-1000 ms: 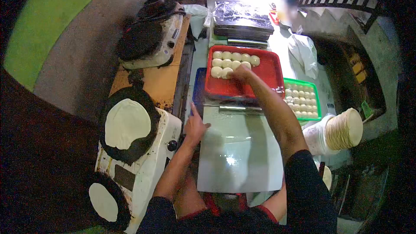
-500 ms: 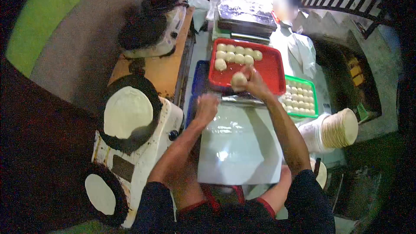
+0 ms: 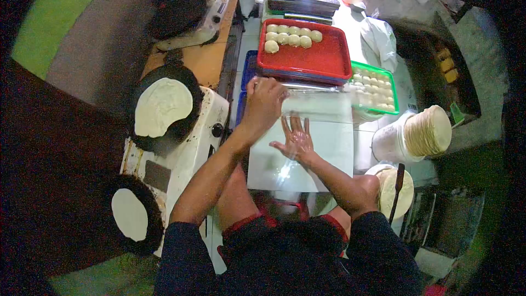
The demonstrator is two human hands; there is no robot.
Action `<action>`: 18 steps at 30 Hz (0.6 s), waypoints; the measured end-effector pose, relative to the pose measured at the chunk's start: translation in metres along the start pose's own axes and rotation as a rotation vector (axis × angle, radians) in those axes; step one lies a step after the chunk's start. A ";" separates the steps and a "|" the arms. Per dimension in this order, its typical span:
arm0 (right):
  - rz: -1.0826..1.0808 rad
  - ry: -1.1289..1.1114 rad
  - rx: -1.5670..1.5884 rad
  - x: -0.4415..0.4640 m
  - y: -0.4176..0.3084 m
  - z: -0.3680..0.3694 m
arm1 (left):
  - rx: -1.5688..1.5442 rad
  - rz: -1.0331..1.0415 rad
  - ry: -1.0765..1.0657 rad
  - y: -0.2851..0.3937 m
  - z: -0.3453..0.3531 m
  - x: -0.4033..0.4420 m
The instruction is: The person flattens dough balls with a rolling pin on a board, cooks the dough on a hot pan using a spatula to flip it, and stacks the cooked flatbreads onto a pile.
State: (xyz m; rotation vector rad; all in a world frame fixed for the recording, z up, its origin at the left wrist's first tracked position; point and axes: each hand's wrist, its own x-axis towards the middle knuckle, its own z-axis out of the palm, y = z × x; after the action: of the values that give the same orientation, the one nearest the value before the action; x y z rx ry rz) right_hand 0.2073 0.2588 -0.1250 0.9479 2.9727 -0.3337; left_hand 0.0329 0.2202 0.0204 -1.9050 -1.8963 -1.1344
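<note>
A smooth white board (image 3: 334,159) lies in front of me, with a shiny clear sheet (image 3: 323,101) across its far part. My right hand (image 3: 298,140) is spread, fingers apart, palm up over the middle of the board, and its skin glistens. Up and to the left of it, my left hand (image 3: 266,104) is closed at the board's far left corner; what its curled fingers hold is hidden. The red tray (image 3: 326,63) beyond holds several pale dough balls (image 3: 294,40). No loose dough ball shows on the board.
On the left, two dark pans bear thin flatbreads (image 3: 163,107) (image 3: 129,214) on a white stove (image 3: 205,126). To the right are a green tray (image 3: 395,111) of dough balls, a stack of flatbreads (image 3: 427,131) and a tub (image 3: 404,186) with a dark-handled tool (image 3: 397,189).
My right hand has come back from the red tray to the board and opened; the dough ball it held is out of sight. My left hand stays closed near the board's far left corner.
</note>
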 end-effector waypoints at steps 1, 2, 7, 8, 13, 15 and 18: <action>-0.004 0.054 -0.006 0.002 -0.003 0.007 | -0.010 -0.027 -0.048 0.003 -0.005 -0.012; -0.058 0.149 -0.034 0.004 0.000 0.009 | -0.024 -0.044 -0.092 0.007 -0.010 -0.021; -0.051 -0.009 0.300 -0.034 0.040 -0.018 | 0.016 -0.015 -0.230 0.010 -0.026 -0.083; -0.004 -0.002 0.346 -0.055 0.056 -0.032 | 0.039 0.031 -0.196 0.012 -0.028 -0.106; 0.258 0.439 0.357 -0.106 0.249 -0.024 | 0.143 -0.126 -0.669 0.043 -0.043 -0.178; 0.200 0.439 0.319 -0.076 0.239 -0.070 | 0.044 -0.098 -0.661 0.040 -0.001 -0.232; 0.003 0.321 0.228 0.028 0.210 -0.040 | -0.180 -0.051 -0.714 0.037 0.072 -0.271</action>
State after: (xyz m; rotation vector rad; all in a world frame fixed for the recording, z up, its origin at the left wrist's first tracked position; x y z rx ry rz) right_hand 0.3072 0.4493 -0.1294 1.1234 3.2739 -0.5835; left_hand 0.1287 0.0576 -0.1907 -2.6297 -2.2339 -0.6936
